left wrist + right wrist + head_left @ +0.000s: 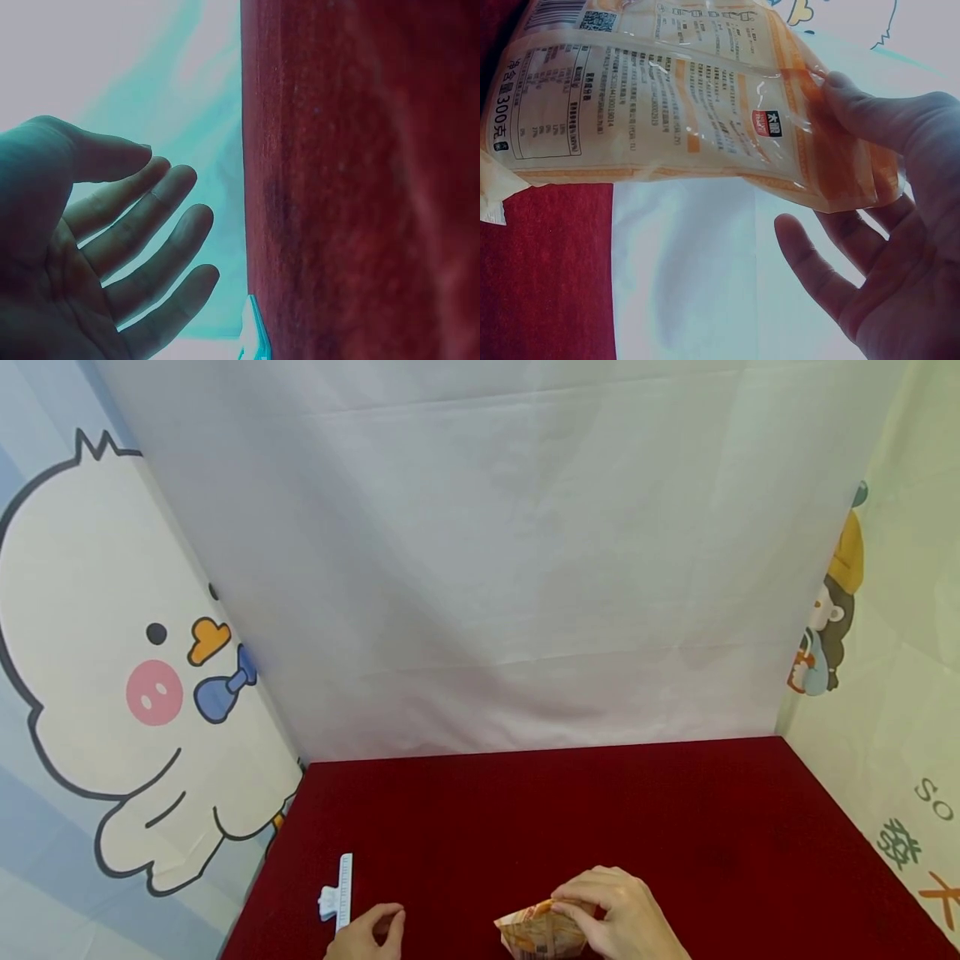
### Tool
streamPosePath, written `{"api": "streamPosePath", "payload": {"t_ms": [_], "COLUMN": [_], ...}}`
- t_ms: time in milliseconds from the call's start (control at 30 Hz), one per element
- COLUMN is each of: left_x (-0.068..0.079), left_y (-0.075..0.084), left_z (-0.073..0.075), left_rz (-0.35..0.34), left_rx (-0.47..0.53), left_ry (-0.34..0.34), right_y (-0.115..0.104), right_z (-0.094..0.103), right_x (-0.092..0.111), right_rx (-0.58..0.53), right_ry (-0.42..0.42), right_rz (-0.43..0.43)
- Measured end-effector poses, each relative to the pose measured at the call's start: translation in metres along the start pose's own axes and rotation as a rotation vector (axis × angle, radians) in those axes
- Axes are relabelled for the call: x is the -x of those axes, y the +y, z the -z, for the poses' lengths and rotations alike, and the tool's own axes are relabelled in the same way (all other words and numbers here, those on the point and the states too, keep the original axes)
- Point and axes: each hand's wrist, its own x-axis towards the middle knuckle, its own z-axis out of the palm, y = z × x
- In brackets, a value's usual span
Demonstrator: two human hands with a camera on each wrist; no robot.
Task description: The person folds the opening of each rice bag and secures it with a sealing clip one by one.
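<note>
Right hand (621,917) pinches a bag (537,933) by its edge, left hand (367,935) empty, fingers loosely apart, near a clip (345,889)

On the orange-and-cream packet (641,112), I can read "净含量300克" along one end in my right-wrist view. Beside it sits a boxed nutrition table (551,105) with percentages, mostly too blurred to make out; a barcode (555,13) and a QR code (598,16) share one edge. Toward the packet's orange end, a red-and-black logo (766,124) begins with "大". Well right of the packet, the pale yellow wall cloth (888,718) carries "SO", "發" and a cut-off orange character. Left of the packet, a pale blue clip (344,885) bears ruler marks, too small to read.
</note>
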Motion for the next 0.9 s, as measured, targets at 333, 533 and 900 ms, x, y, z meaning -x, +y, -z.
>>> {"api": "streamPosePath", "payload": {"t_ms": [333, 533, 900], "left_x": [-0.0036, -0.0075, -0.0099], "left_y": [-0.0040, -0.0062, -0.0085], "left_z": [0.0028, 0.0020, 0.0024], "left_rz": [0.014, 0.023, 0.008], "left_rx": [-0.001, -0.006, -0.013], "left_ry": [-0.010, 0.018, 0.103], "right_y": [0.0003, 0.0001, 0.0004], "right_z": [0.0000, 0.0001, 0.0001], "right_x": [-0.0001, -0.0009, -0.0010], "right_rx": [0.006, 0.005, 0.010], "right_ry": [0.000, 0.002, -0.001], "right_rz": [0.010, 0.011, 0.003]}}
